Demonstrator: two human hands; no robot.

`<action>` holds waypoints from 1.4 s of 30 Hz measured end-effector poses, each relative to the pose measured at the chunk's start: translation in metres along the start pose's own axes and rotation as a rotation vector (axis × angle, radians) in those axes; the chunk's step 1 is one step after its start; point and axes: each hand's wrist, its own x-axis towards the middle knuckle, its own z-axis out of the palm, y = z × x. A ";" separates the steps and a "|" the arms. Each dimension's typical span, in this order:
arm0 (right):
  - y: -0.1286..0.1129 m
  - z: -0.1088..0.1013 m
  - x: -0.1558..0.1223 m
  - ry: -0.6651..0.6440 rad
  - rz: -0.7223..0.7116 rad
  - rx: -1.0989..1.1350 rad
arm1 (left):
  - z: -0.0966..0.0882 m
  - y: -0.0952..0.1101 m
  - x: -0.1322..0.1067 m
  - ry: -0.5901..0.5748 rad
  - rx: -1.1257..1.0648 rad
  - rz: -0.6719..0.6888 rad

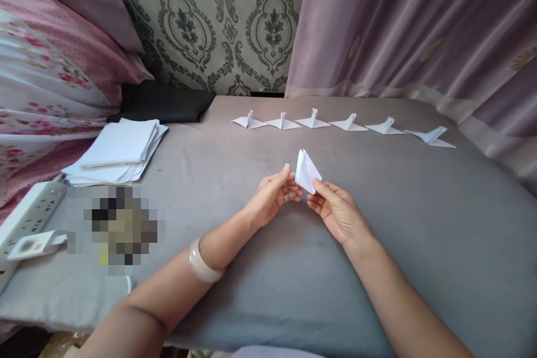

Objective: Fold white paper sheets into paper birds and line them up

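A small folded white paper piece, triangular with stacked layers, is held up above the grey cloth surface. My left hand pinches its lower left edge with curled fingers. My right hand grips its lower right corner between thumb and fingers. A pale bangle sits on my left wrist. Beyond the hands, several finished folded paper shapes stand in a row across the far part of the surface.
A stack of white paper sheets lies at the left. A black cloth lies behind it by the patterned wall. A white power strip sits at the left edge. Purple curtains hang at the right.
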 end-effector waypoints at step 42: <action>0.003 0.000 -0.004 -0.059 -0.175 -0.134 | -0.001 0.000 -0.001 0.082 -0.022 -0.023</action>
